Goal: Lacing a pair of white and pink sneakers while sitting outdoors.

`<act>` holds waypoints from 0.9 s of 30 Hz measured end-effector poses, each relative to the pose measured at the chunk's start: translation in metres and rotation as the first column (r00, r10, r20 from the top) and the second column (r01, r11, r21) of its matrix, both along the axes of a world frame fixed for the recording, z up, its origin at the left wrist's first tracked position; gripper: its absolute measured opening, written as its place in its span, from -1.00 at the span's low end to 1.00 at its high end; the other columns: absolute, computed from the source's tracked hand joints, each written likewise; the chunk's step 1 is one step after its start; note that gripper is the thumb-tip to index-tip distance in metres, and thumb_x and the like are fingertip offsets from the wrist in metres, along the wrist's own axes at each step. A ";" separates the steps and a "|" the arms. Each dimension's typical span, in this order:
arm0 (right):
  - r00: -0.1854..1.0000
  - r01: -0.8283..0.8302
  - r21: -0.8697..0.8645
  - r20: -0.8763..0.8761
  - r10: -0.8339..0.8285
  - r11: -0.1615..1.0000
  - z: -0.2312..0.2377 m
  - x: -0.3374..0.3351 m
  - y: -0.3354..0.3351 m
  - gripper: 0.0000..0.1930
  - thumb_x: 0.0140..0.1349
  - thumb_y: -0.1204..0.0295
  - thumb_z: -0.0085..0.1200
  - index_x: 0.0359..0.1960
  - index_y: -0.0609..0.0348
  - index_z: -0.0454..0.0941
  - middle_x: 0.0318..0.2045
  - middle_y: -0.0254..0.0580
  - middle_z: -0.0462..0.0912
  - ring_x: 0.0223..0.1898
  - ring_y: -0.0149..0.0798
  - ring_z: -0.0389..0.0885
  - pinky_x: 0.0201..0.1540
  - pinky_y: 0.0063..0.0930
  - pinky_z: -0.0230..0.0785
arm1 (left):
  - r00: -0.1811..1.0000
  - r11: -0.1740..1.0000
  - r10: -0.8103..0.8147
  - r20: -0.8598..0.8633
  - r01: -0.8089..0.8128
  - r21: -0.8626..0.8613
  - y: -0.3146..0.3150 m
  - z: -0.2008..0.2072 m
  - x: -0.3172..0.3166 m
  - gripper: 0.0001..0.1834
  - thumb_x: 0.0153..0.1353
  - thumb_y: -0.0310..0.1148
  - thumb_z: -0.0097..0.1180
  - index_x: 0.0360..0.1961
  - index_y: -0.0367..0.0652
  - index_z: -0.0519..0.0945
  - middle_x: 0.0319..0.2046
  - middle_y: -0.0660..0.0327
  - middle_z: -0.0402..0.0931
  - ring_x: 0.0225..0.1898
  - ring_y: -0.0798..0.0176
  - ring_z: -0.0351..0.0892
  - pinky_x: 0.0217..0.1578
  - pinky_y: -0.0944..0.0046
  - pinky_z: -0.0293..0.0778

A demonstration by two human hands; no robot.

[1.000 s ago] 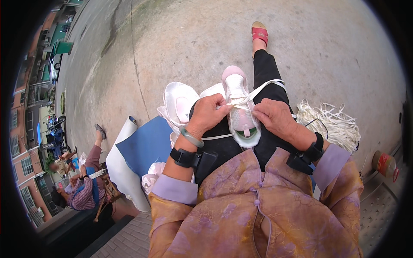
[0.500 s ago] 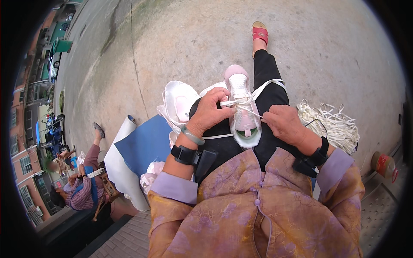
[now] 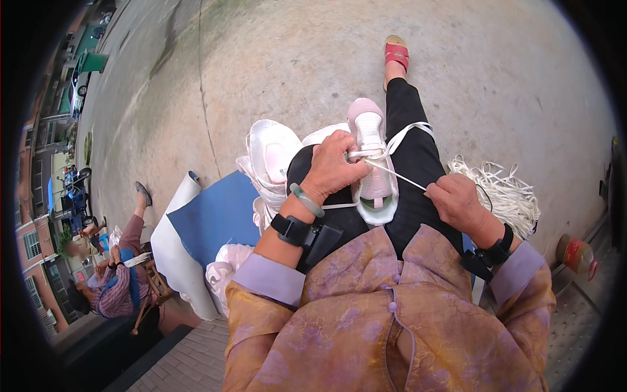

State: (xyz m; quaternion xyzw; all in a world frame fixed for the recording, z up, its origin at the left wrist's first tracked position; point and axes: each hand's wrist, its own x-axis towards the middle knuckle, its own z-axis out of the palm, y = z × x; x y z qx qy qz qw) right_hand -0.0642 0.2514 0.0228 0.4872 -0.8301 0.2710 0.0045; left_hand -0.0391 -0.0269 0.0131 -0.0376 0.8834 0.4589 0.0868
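A white and pale pink sneaker [image 3: 373, 160] lies on my lap, toe pointing away. My left hand [image 3: 332, 168] grips its left side and pinches the white lace [image 3: 401, 175] at the eyelets. My right hand [image 3: 458, 201] has drawn back to the right, holding the lace end pulled taut from the shoe. A loop of lace drapes over my black trouser leg [image 3: 415, 140]. Both wrists wear black bands.
More white sneakers [image 3: 271, 153] sit stacked left of my lap above a blue and white sheet [image 3: 209, 219]. A pile of white laces [image 3: 506, 193] lies on the concrete at right, a jar [image 3: 575, 253] beyond it. Another person [image 3: 114, 274] sits at lower left.
My right hand moved from the shoe's eyelets down and to the right, drawing the lace out tight. My left hand stayed on the shoe.
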 end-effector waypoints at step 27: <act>0.997 0.059 0.002 -0.055 -0.058 0.998 0.009 0.014 0.039 -0.86 -0.13 0.52 0.17 -0.51 0.12 0.46 -0.67 -0.26 0.31 -0.62 -0.19 0.38 -0.57 -0.34 0.21 | 0.983 0.983 0.111 -0.148 -0.130 -0.130 0.015 -0.010 0.004 -0.76 -0.26 -0.42 0.13 -0.51 -0.23 0.37 -0.49 0.09 0.36 -0.43 0.04 0.43 -0.37 0.21 0.38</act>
